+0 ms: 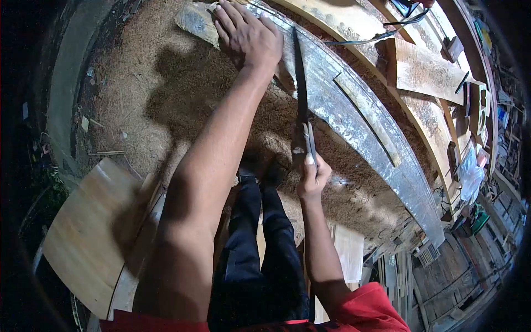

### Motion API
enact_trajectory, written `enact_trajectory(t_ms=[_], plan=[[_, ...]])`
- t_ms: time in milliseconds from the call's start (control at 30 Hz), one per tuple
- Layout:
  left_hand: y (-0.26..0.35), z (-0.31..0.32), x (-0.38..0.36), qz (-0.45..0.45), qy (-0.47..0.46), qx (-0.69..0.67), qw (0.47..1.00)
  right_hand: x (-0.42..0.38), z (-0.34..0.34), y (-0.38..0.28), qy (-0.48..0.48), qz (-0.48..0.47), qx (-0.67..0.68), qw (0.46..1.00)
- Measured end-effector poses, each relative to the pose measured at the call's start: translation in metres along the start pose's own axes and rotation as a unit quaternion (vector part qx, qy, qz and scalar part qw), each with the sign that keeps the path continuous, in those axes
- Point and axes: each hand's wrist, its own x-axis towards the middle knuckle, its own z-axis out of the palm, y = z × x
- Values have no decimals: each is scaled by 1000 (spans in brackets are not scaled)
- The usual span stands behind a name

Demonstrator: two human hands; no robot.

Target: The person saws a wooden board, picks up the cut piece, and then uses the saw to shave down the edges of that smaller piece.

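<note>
The bare left hand (247, 34) lies flat, fingers spread toward eleven o'clock, arm outstretched; the bare right hand (313, 176) is fisted, thumb toward twelve.

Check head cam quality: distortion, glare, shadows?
Head view: strong fisheye, so the long plank bows and the corners go black; glare washes out the plank's surface; the left hand and arm throw a hard shadow on the sawdust; the saw in the right hand stays sharp; far-right clutter is dim and smeared.

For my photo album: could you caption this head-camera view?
Left hand steadies a long curved plank while the right hand holds a handsaw over sawdust.
</note>
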Motion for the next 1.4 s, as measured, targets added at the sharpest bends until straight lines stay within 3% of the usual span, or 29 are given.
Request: enact_trajectory(t_ms=[133,300,433,533,633,733,867,1033,1133,1200,1400], plan=[[-3,6,-1,-7,0,13,1000,-48,-12,-4,29,16,22,999],[-1,3,0,-5,0,5,1000,8,2,1,-10,23,29,999],[-5,7,2,-6,8,-7,1000,-37,-15,-3,4,9,15,1000],[-3,6,3,-1,5,-6,1000,-3,-6,-17,18,-42,-65,997],[-7,7,1,-1,9,-7,1000,5,-4,-1,-5,10,66,998],[-7,9,4,3,8,2,1000,-37,-18,-4,0,-13,26,1000],[-8,11,-3,-8,-3,3,1000,14,3,-21,14,20,9,1000],[-5,12,1,-13,7,-3,1000,-35,-13,-4,27,-24,10,999],[-1,8,2,-10,8,-12,1000,-7,-8,-8,15,-6,3,1000],[-1,3,0,-13,4,-7,1000,16,8,-4,0,18,70,997],[-12,19,2,-16,8,5,1000,-25,-18,6,-4,25,53,998]])
